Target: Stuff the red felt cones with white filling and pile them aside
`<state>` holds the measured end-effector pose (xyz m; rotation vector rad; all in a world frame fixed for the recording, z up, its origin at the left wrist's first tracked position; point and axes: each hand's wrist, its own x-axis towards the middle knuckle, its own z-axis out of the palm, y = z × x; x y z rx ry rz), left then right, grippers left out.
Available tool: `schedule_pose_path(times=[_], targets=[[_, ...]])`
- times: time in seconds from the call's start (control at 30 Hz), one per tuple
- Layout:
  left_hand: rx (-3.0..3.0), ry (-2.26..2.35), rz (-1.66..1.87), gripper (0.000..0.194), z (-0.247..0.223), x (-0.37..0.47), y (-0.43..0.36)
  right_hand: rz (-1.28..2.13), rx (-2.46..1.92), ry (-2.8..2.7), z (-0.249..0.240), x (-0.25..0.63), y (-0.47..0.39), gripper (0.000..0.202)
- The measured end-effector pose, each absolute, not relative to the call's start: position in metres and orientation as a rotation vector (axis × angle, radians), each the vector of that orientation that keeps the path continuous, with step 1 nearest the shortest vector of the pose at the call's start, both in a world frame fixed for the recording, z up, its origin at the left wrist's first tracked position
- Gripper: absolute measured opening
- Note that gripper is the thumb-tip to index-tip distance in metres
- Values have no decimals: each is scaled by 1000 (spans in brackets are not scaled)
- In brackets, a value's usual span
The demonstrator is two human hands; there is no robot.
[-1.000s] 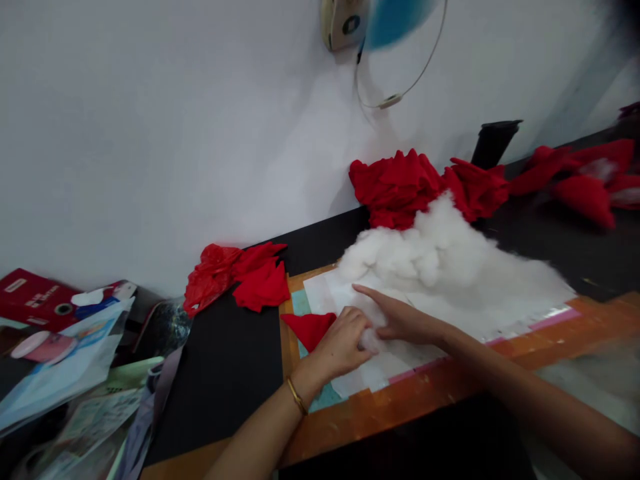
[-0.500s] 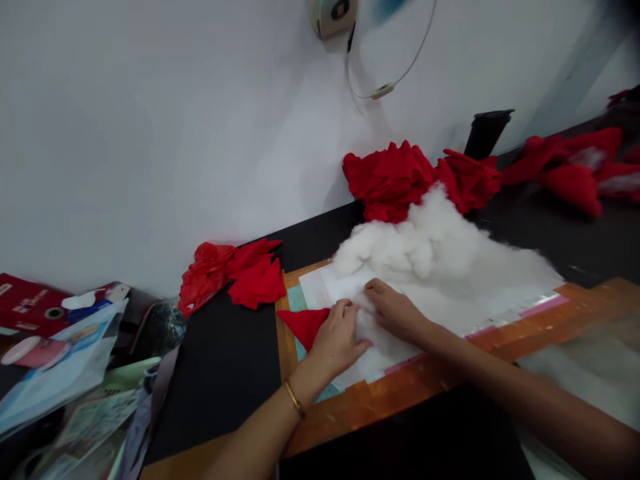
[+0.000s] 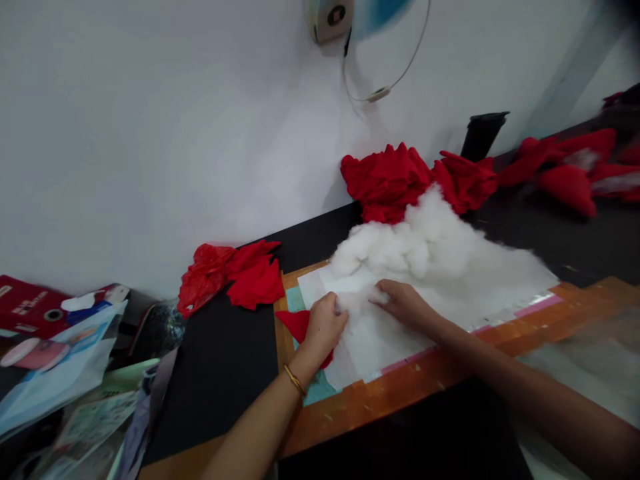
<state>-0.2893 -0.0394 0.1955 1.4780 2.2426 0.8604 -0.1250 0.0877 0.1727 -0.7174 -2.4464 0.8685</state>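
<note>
Red cloth pieces [image 3: 255,275] lie at ten o'clock and a stuffing heap [image 3: 425,243] at one from the left hand [image 3: 323,328] and right hand [image 3: 404,305], parted, pinching loose fluff [image 3: 359,302].

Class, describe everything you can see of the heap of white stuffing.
The heap of white stuffing looks soft and fluffy, like loose fibre. It is lumpy at the left, rises to a peak near the back, and slopes to a flatter spread at the right. It lies on a white sheet, in front of bunched red cloth. The right hand is at its near side; whether they touch is unclear.
</note>
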Motion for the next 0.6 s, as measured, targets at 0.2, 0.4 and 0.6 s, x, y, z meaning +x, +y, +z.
schedule_pose_path(times=[0.2,0.4,0.6], targets=[[1425,2242,882,5,193,-286,-37,939,-565,-2480,174,-134,73,14],[1494,2209,779,9,197,-295,-46,879,-692,-2443,173,-130,82,9],[1612,2304,613,16,192,-300,-50,779,-815,-2411,173,-132,88,7]])
